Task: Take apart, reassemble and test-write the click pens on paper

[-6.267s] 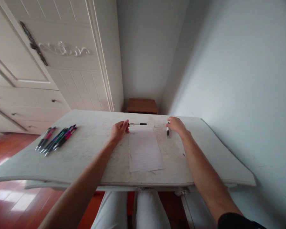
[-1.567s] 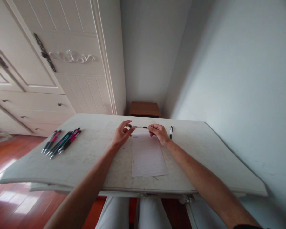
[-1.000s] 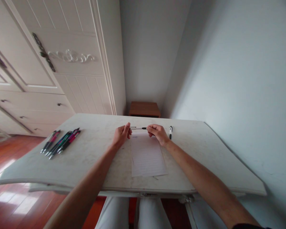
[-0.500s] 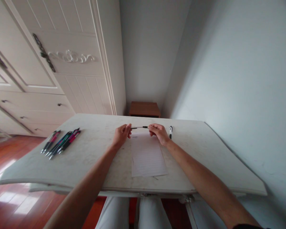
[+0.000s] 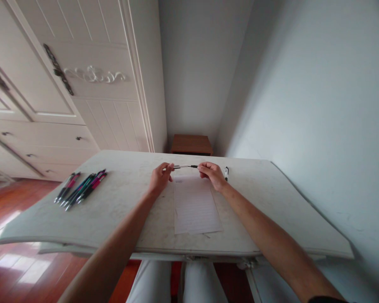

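Note:
Above the top of the lined paper (image 5: 196, 206), my left hand (image 5: 161, 177) pinches one end of a pen (image 5: 180, 167) with a pale body. The fingers of my right hand (image 5: 211, 173) are closed on a black piece (image 5: 194, 166) at the pen's other end. A thin pale length shows between the pen's body and the black piece; whether the two are fully apart is too small to tell. Just right of my right hand lies a white-and-black pen (image 5: 226, 173), its lower part hidden by my wrist.
Several pens (image 5: 82, 187) in dark, pink and teal colours lie in a bunch at the left of the white table (image 5: 265, 202). A brown wooden cabinet (image 5: 191, 144) stands beyond the far edge. The wall (image 5: 318, 105) borders the right, and a white wardrobe (image 5: 113, 88) stands at left.
My right hand has moved slightly right and up with the black piece. The thicker parts of the pen are farther apart, with a thin length showing between them.

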`<state>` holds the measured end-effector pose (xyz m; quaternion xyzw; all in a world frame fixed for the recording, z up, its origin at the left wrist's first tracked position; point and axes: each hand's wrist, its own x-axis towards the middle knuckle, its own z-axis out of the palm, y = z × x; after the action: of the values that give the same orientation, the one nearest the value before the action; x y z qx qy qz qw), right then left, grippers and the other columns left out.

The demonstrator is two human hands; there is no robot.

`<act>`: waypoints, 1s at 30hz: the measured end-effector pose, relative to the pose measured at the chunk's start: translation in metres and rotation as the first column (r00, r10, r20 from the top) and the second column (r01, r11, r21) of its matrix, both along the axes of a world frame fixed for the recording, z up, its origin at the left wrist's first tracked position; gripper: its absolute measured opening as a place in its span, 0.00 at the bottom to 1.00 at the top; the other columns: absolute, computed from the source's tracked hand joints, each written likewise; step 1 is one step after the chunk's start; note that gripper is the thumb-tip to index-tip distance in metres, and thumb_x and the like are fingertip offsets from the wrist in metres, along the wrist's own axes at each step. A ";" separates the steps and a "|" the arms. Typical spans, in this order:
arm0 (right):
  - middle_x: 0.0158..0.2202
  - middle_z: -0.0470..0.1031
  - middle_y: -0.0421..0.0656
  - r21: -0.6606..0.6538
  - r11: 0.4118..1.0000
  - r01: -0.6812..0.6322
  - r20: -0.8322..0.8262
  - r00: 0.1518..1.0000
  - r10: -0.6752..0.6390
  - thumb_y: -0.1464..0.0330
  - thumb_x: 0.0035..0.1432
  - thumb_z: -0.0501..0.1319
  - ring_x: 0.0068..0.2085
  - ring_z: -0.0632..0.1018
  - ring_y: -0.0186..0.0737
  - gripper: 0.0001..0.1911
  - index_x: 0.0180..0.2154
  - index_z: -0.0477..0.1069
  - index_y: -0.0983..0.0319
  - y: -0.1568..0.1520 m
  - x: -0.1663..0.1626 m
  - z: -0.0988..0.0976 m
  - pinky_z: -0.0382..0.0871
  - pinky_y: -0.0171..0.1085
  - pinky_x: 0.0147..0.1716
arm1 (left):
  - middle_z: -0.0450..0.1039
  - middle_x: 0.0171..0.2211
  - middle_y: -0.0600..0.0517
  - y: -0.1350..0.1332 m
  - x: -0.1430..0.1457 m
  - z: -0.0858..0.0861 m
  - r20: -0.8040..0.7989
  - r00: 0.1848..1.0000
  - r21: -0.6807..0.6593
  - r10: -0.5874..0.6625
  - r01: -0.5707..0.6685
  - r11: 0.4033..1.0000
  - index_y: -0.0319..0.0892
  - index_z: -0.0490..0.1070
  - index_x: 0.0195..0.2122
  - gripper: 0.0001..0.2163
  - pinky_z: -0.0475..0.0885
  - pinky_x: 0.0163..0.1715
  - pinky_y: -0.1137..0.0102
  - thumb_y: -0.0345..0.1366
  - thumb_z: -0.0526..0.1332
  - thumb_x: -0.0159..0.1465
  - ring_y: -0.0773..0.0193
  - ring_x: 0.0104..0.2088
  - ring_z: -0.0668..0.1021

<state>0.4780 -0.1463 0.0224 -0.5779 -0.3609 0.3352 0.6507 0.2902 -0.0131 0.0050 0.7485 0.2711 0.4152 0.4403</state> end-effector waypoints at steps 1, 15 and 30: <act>0.23 0.71 0.37 -0.004 1.000 0.006 -0.008 1.000 -0.006 0.57 0.40 0.71 0.24 0.70 0.31 0.17 0.28 0.75 0.62 0.000 0.002 0.000 0.65 0.33 0.27 | 0.75 0.27 0.52 0.001 0.000 0.000 0.008 1.000 -0.002 0.002 -0.002 1.000 0.40 0.69 0.30 0.21 0.63 0.17 0.75 0.56 0.56 0.62 0.70 0.17 0.73; 0.25 0.72 0.37 0.015 1.000 0.015 -0.025 1.000 -0.015 0.60 0.39 0.72 0.25 0.70 0.30 0.16 0.31 0.75 0.61 -0.001 0.023 -0.002 0.65 0.33 0.27 | 0.74 0.35 0.51 0.003 0.002 0.000 0.066 0.996 -0.049 0.056 -0.053 0.997 0.40 0.72 0.39 0.13 0.64 0.16 0.74 0.44 0.60 0.58 0.72 0.16 0.73; 0.21 0.69 0.36 -0.099 0.991 -0.090 0.145 0.984 0.104 0.63 0.40 0.68 0.22 0.67 0.30 0.12 0.28 0.72 0.63 -0.011 0.041 0.010 0.62 0.32 0.22 | 0.77 0.30 0.52 0.006 0.000 -0.002 -0.025 0.999 -0.022 -0.041 0.041 0.999 0.40 0.74 0.36 0.11 0.66 0.20 0.73 0.40 0.59 0.58 0.69 0.18 0.74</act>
<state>0.5193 -0.1576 0.0327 -0.6126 -0.4208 0.3384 0.5772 0.2898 -0.0069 0.0029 0.7544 0.2659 0.3934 0.4532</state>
